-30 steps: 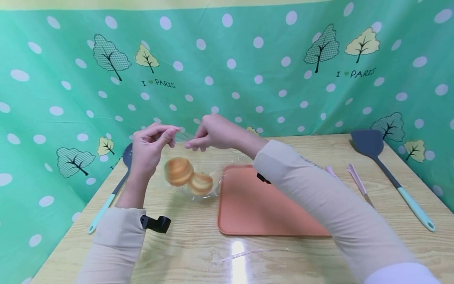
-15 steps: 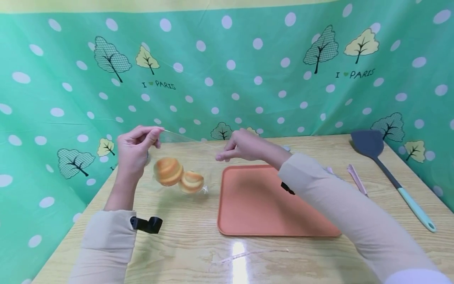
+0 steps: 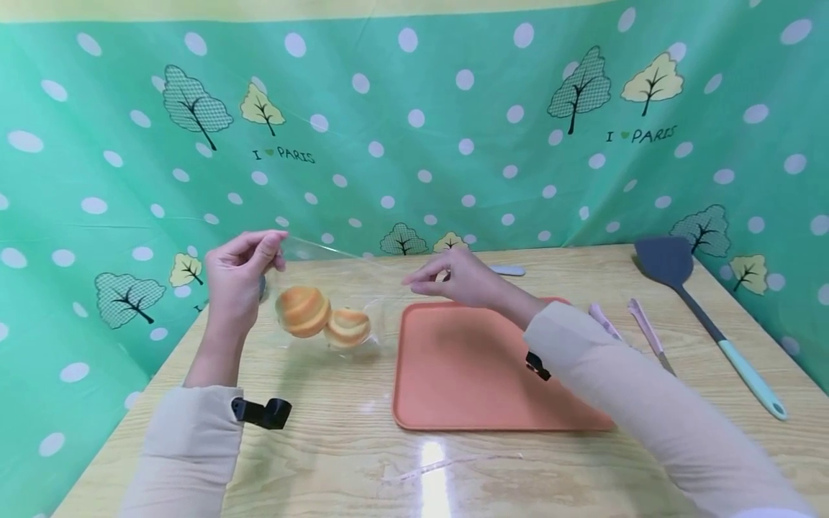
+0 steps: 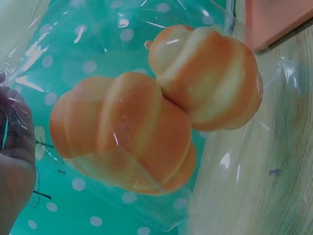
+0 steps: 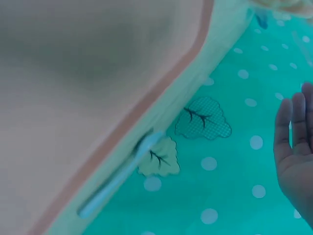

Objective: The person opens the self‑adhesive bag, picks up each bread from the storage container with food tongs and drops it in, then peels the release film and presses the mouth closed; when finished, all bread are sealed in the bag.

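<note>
A clear plastic bag [image 3: 382,316] hangs above the table, left of the tray. Two bread rolls, a larger browned one [image 3: 302,311] and a smaller one [image 3: 347,328], lie inside it; the left wrist view shows the larger roll [image 4: 122,132] close up through the film. My left hand [image 3: 242,270] pinches the bag's upper left corner between thumb and fingers. At the upper right end of its edge, my right hand [image 3: 456,277] pinches the film with thumb and forefinger. That edge runs taut and slopes down to the right.
An orange-pink tray [image 3: 479,414] lies under the right forearm. Two pink-handled utensils, one with a pink handle [image 3: 644,320], and a dark turner [image 3: 667,262] lie to the right. A pale blue utensil [image 5: 117,176] sits behind the tray, and a clear strip [image 3: 453,466] in front.
My hands have moved apart, the right one rightward and slightly down, the left one leftward. The bag's top edge is now stretched between them, and the rolls have shifted slightly left.
</note>
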{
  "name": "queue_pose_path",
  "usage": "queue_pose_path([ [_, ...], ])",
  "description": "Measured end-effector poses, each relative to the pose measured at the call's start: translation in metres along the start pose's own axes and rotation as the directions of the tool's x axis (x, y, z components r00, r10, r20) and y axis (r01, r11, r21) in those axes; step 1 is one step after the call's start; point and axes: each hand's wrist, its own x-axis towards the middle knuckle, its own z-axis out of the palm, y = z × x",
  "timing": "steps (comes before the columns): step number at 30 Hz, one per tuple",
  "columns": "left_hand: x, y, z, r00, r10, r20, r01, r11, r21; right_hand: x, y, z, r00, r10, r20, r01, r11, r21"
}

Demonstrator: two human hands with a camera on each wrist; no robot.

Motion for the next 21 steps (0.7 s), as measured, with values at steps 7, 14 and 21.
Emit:
queue_pose_path([
  [7,-0.001,-0.004,-0.002,0.998,-0.024,-0.051,0.022,0.999,-0.046,-0.005,-0.002,0.007,0.983,0.150,-0.104,-0.126,0.971,0.206],
  [14,-0.007,-0.016,-0.016,0.985,-0.118,-0.130,0.106,0.990,-0.094,-0.007,-0.010,0.020,0.979,0.145,-0.145,-0.109,0.966,0.235],
  [21,-0.021,-0.036,-0.039,0.975,-0.219,-0.025,0.213,0.967,-0.142,-0.007,-0.011,0.033,0.976,0.169,-0.139,-0.131,0.960,0.247],
])
